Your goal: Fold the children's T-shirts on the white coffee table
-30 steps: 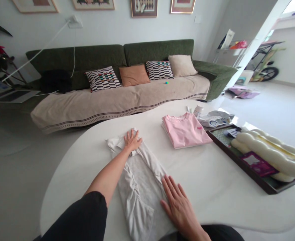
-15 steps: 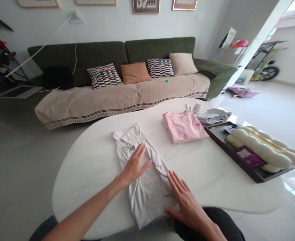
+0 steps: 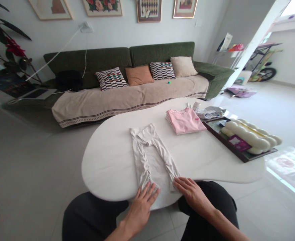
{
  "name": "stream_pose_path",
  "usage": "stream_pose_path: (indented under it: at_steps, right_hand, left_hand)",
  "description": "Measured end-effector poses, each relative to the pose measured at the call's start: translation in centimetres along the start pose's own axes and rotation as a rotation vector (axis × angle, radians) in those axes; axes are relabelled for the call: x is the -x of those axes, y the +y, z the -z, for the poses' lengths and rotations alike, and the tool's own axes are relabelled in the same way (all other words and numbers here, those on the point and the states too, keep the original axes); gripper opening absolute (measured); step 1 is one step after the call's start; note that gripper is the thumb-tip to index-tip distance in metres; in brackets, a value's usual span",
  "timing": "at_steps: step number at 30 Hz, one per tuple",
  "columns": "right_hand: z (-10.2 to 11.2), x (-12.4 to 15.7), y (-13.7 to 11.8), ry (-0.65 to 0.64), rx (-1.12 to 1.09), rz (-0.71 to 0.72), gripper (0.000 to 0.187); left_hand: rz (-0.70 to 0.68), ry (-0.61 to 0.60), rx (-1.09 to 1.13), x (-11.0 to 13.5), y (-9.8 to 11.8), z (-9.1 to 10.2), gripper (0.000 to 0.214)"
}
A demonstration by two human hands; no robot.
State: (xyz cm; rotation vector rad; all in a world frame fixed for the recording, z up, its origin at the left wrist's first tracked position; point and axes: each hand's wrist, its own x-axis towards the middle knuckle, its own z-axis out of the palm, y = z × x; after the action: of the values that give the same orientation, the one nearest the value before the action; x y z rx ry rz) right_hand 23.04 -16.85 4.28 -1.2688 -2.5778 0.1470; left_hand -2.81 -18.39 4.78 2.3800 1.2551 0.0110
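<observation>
A light grey long-sleeved shirt (image 3: 155, 159) lies lengthwise on the white table (image 3: 107, 160), its neckline at the far end and its sleeves laid down along the body. Wrinkles run through the left sleeve. My left hand (image 3: 142, 203) rests flat on the near end of that sleeve, fingers stretched out. On the other side, my right hand (image 3: 191, 191) touches the near end of the right sleeve with its fingers extended. Beyond the shirt, to the right, sits a neatly folded pink shirt (image 3: 186, 121) on a small stack.
To the right, a dark-rimmed tray (image 3: 227, 144) holds a puffy cream-coloured object (image 3: 253, 135) and a purple card (image 3: 237, 143). A crinkled silvery package (image 3: 211, 113) lies behind it. Across from me stands a green sofa (image 3: 107, 63) with several cushions.
My left hand has moved from the shirt's upper middle down to its near left end. My right hand stays by the near right edge. The view has shifted and tilted up a little.
</observation>
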Motion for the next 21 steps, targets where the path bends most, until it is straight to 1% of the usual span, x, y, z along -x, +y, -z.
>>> stream_pose_path:
  at_steps: [2, 3, 5, 6, 7, 8, 9, 10, 11, 12, 13, 14, 15, 16, 18, 20, 21]
  right_hand:
    - [2.8, 0.2, -1.8, -0.127, -0.13, -0.011, 0.039]
    - [4.4, 0.0, -2.5, -0.201, -0.212, -0.021, 0.035]
    - [7.8, -1.1, -2.9, -0.327, -0.393, -0.059, 0.03]
    - [9.3, -2.2, -2.6, -0.363, -0.479, -0.084, 0.028]
    - [10.5, -3.6, -1.9, -0.376, -0.55, -0.113, 0.025]
    - [11.3, -5.4, -0.8, -0.366, -0.601, -0.141, 0.023]
    - [11.6, -7.6, 0.6, -0.332, -0.629, -0.172, 0.022]
    - [11.4, -10.0, 2.2, -0.267, -0.635, -0.216, 0.021]
    - [10.7, -12.5, 3.8, -0.179, -0.629, -0.276, 0.021]
    - [9.5, -15.0, 5.4, -0.108, -0.635, -0.334, 0.022]
    - [8.0, -17.3, 6.8, -0.035, -0.657, -0.425, 0.021]
    - [6.3, -19.3, 7.9, 0.021, -0.681, -0.527, 0.02]
    - [4.5, -20.8, 8.7, 0.047, -0.682, -0.576, 0.019]
    - [2.7, -21.9, 9.3, 0.066, -0.679, -0.624, 0.017]
    - [-0.5, -22.8, 9.6, 0.099, -0.645, -0.686, 0.015]
    - [-2.6, -22.6, 9.5, 0.157, -0.604, -0.733, 0.015]
    - [-3.3, -22.3, 9.4, 0.188, -0.589, -0.742, 0.016]
  left_hand:
    - [-0.053, -0.101, 0.126, 2.4, 0.0, 1.7, 0.087]
    - [-0.085, -0.156, 0.202, 3.4, 0.0, 3.1, 0.084]
    - [-0.161, -0.244, 0.364, 4.5, -0.1, 6.9, 0.073]
    - [-0.199, -0.276, 0.439, 4.4, -0.3, 9.2, 0.064]
    - [-0.222, -0.284, 0.504, 3.7, -0.8, 11.5, 0.055]
    - [-0.22, -0.294, 0.549, 2.6, -1.5, 13.7, 0.047]
    - [-0.192, -0.286, 0.581, 1.0, -2.6, 15.7, 0.04]
    - [-0.155, -0.232, 0.615, -1.1, -3.9, 17.2, 0.033]
    - [-0.106, -0.148, 0.656, -3.5, -5.5, 18.2, 0.028]
    - [-0.016, -0.039, 0.698, -6.1, -7.2, 18.6, 0.026]
    - [0.123, 0.113, 0.735, -8.7, -8.9, 18.4, 0.026]
    - [0.285, 0.276, 0.763, -11.1, -10.5, 17.7, 0.025]
    - [0.432, 0.422, 0.791, -13.1, -12.0, 16.5, 0.023]
    - [0.489, 0.472, 0.786, -14.8, -13.2, 15.0, 0.022]
    - [0.551, 0.553, 0.771, -16.8, -14.7, 11.8, 0.021]
    - [0.557, 0.606, 0.748, -17.3, -15.3, 9.3, 0.024]
    - [0.546, 0.638, 0.74, -17.2, -15.4, 8.5, 0.025]
